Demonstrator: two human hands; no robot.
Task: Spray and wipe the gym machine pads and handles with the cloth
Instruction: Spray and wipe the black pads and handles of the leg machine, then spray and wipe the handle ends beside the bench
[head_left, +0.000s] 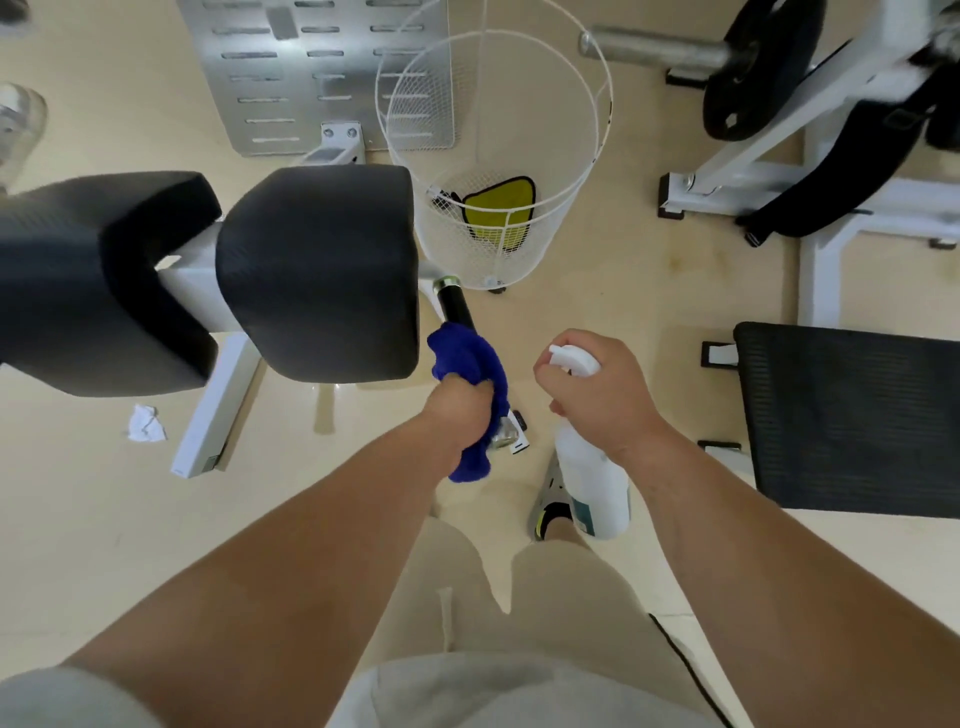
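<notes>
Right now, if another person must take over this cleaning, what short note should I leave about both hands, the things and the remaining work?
Left hand: grips the blue cloth, which is wrapped around the lower part of the black handle.
Right hand: holds the white spray bottle, nozzle toward the cloth.
Nearby: two black pads to the left of the handle; wire basket behind, yellow cloth inside.
Done: the cloth is on the handle; whether the pads were wiped cannot be seen.
Left: wipe the bare upper handle, then check the pads.
</notes>
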